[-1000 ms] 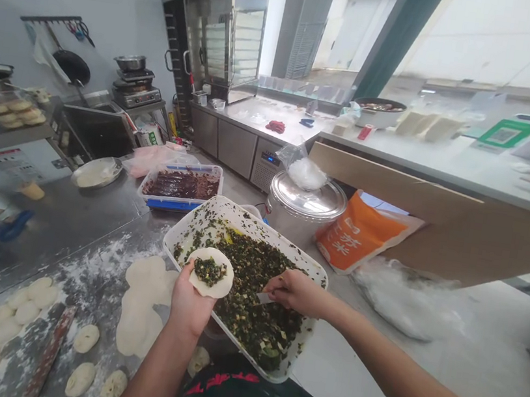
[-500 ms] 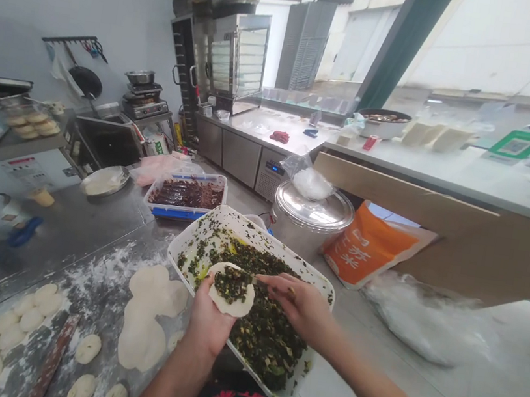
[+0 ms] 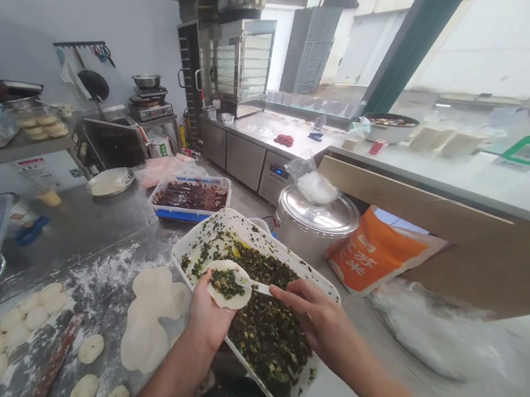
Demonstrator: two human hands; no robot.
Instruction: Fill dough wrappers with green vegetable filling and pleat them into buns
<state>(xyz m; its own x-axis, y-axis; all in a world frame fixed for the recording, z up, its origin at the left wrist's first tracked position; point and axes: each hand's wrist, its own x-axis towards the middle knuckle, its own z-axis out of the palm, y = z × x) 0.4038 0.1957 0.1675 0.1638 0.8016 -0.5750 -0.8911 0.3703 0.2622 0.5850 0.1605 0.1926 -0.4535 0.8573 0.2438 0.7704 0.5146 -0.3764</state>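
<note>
My left hand (image 3: 209, 317) is closed under the edge of a round dough wrapper (image 3: 237, 298), holding it up over a white tub (image 3: 301, 388). Chopped green filling (image 3: 227, 283) lies on the wrapper. In my right hand (image 3: 315, 311) is a pale, flat-handled spatula (image 3: 260, 287), its tip touching the filling on the wrapper. More dark green filling (image 3: 274, 341) fills much of the tub. To the left, flattened wrappers (image 3: 144, 336) overlap on the floured steel table (image 3: 106, 291).
A rolling pin (image 3: 58, 353) lies among dough balls (image 3: 23, 322) at the left. Behind the white tub stand a container of dark paste (image 3: 191, 195) and a lidded steel pot (image 3: 317, 212). An orange bag (image 3: 376, 250) is at the right.
The spatula has swung into clearer view, with its tip on the filling. My right hand has shifted slightly right, and the wrapper is tilted a little more. The whole view has shifted slightly.
</note>
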